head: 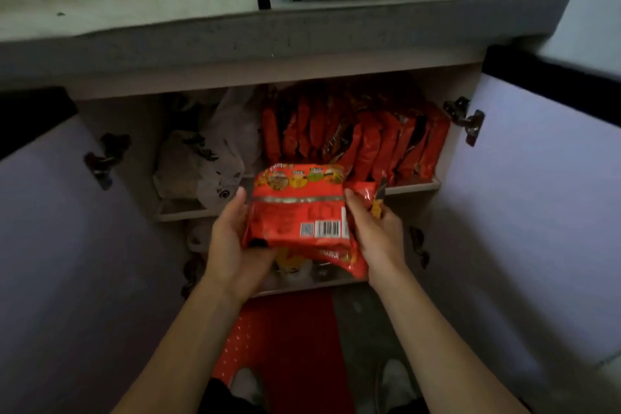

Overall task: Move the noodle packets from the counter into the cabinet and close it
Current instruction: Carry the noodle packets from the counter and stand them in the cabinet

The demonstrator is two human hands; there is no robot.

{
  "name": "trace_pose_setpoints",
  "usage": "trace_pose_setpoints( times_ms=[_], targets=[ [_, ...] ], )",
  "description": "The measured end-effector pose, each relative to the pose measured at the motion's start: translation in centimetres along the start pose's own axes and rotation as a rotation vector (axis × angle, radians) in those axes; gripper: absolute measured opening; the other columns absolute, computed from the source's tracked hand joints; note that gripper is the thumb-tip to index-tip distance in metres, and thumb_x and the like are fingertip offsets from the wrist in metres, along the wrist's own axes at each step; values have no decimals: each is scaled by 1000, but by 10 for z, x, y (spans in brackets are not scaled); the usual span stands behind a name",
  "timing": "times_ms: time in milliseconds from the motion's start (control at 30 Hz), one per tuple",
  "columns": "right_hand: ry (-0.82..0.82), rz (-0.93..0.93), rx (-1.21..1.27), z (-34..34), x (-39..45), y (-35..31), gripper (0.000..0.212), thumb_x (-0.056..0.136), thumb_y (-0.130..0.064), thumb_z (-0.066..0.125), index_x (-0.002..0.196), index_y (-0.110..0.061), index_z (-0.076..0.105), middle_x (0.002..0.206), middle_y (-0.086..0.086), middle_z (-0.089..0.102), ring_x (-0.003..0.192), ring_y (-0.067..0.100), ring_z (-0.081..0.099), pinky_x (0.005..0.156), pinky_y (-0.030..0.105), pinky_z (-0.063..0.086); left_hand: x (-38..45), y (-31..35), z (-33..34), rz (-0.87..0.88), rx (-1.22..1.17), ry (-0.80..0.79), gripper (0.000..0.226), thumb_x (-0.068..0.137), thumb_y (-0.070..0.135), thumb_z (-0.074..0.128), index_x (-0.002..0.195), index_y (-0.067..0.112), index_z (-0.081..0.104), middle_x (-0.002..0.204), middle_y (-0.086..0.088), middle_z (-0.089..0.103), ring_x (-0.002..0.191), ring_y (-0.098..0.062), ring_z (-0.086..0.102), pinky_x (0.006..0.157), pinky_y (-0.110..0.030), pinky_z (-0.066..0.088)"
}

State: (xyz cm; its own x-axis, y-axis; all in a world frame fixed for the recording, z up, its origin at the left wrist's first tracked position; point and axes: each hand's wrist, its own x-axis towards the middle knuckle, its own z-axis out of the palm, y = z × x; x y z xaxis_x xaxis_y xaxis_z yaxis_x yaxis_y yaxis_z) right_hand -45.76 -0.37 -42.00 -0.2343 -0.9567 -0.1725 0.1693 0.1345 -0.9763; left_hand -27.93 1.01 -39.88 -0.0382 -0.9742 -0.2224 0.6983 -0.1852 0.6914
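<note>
I hold a small stack of red noodle packets [297, 208] in front of the open cabinet [433, 182], just below its upper shelf. The top packet faces me with its barcode side up. My left hand [232, 239] grips the stack's left edge, fingers curled underneath. My right hand [376, 228] grips the right edge and also has a further packet [368, 193] under its fingers. On the right half of the upper shelf stands a row of several red noodle packets [356, 138] on edge.
White plastic bags [205, 161] fill the shelf's left half. Both cabinet doors stand wide open, left door [67, 212] and right door [537, 195]. The grey counter edge [268, 40] runs above. A red mat [289, 346] lies on the floor by my feet.
</note>
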Motion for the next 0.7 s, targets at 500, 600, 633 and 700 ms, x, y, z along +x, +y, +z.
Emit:
trace_pose_setpoints(
  times_ms=[500, 600, 633, 700],
  targets=[
    [135, -14, -98, -6, 49, -2, 16, 86, -37, 71, 89, -27, 59, 89, -8, 66, 78, 9, 63, 67, 29, 48, 76, -11, 27, 111, 533, 231, 28, 88, 10, 64, 115, 14, 61, 103, -10, 71, 85, -24, 69, 52, -28, 54],
    [180, -65, -134, -18, 55, -6, 15, 86, -35, 71, 90, -23, 62, 89, -6, 69, 83, 14, 68, 76, 34, 54, 110, -13, 38, 251, 728, 264, 34, 85, 7, 67, 117, 16, 59, 103, -3, 69, 93, -22, 67, 68, -31, 54],
    [187, -77, -141, -21, 56, -7, 15, 86, -35, 71, 90, -23, 63, 90, -7, 70, 84, 14, 69, 81, 36, 55, 121, -15, 41, 310, 794, 261, 35, 85, 6, 68, 115, 19, 58, 100, 1, 67, 97, -22, 66, 76, -33, 53],
    [188, -85, -155, -28, 57, -8, 18, 86, -37, 71, 95, -22, 64, 93, -7, 70, 87, 14, 68, 85, 37, 54, 141, -20, 49, 386, 918, 226, 41, 86, 7, 67, 122, 21, 53, 102, 4, 64, 106, -21, 62, 90, -35, 50]
  ],
)
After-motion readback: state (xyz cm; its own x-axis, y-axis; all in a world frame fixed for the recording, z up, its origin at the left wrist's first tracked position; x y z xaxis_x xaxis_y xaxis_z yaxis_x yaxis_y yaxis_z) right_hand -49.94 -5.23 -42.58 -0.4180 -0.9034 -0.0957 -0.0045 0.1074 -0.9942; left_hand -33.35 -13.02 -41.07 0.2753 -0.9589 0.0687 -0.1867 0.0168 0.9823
